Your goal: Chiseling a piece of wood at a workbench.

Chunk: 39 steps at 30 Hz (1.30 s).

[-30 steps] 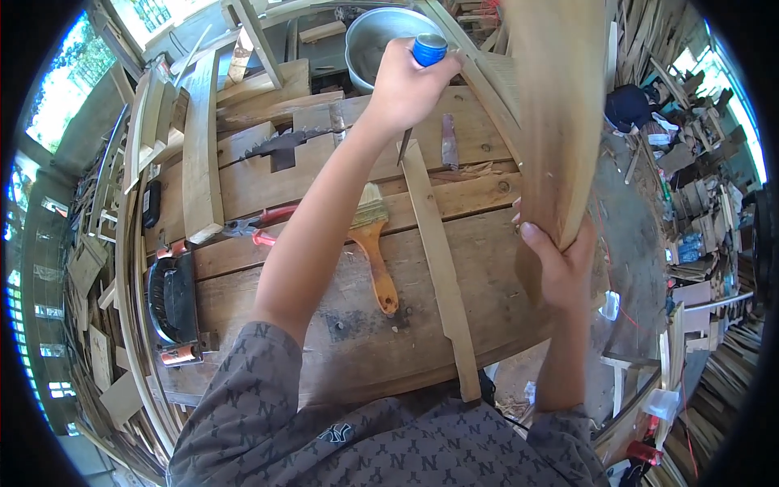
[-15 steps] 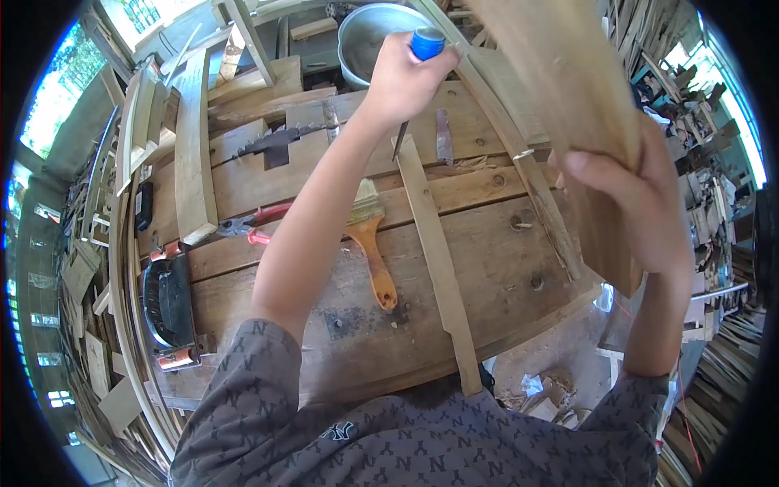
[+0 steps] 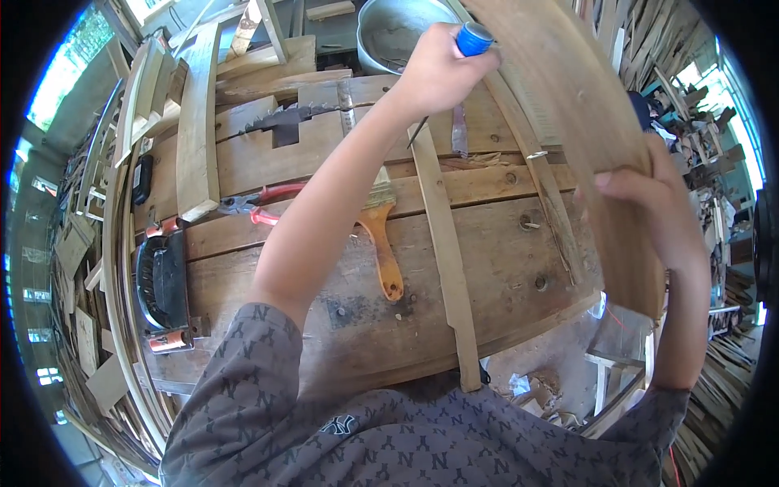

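My left hand [image 3: 446, 71] is closed round a tool with a blue handle [image 3: 475, 37]. Below the fist a thin dark metal shaft [image 3: 418, 132] points down at the far end of a narrow wooden strip [image 3: 446, 243]; whether they touch I cannot tell. At the right my right hand [image 3: 649, 191] grips a wide, curved wooden board [image 3: 580, 89], raised above the workbench, thumb on its near face. Left of the strip lies a paintbrush [image 3: 380, 247] with an orange handle. Pliers [image 3: 268, 195] with red handles are partly hidden behind my left forearm.
The plank workbench [image 3: 268, 268] carries a wooden board [image 3: 197, 130], a jagged saw blade [image 3: 288, 116] and a long wooden rail [image 3: 535, 162]. A metal basin [image 3: 389, 36] stands at the back. A black tool with orange ends [image 3: 166, 284] sits at the left edge.
My left hand with the blue-handled tool appears further right. The board in my right hand has shifted right and slightly downward. The head view has turned a little too.
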Available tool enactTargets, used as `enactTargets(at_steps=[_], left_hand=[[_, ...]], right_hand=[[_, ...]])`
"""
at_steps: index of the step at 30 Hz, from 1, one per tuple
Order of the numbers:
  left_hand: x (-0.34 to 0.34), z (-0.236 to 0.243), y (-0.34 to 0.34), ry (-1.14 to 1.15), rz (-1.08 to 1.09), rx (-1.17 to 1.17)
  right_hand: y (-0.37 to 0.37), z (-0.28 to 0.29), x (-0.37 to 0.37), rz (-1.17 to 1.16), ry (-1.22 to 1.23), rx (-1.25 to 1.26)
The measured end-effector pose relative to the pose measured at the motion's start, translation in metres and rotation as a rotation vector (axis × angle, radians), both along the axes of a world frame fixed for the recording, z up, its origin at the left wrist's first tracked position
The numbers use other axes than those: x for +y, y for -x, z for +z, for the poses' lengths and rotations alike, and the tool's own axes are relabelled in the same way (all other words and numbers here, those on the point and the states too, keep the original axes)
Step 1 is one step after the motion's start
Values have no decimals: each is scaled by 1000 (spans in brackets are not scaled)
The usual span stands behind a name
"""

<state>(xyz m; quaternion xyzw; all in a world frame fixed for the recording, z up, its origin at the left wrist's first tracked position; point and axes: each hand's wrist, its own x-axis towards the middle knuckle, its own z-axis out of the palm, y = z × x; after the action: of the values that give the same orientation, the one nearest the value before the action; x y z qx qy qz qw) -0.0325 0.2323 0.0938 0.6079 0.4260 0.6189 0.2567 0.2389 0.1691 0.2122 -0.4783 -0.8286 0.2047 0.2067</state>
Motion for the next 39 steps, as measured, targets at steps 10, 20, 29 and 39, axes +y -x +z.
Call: enactTargets(at_steps=[10, 20, 29, 39], left_hand=[[-2, -1, 1, -18, 30, 83], [-4, -2, -1, -88, -43, -5], [-4, 2, 3, -177, 28, 74], [-1, 1, 8, -206, 37, 56]], right_hand=[[6, 13, -3, -46, 14, -147], [11, 11, -7, 13, -90, -291], [15, 41, 0, 83, 336, 207], [19, 52, 6, -11, 192, 193]])
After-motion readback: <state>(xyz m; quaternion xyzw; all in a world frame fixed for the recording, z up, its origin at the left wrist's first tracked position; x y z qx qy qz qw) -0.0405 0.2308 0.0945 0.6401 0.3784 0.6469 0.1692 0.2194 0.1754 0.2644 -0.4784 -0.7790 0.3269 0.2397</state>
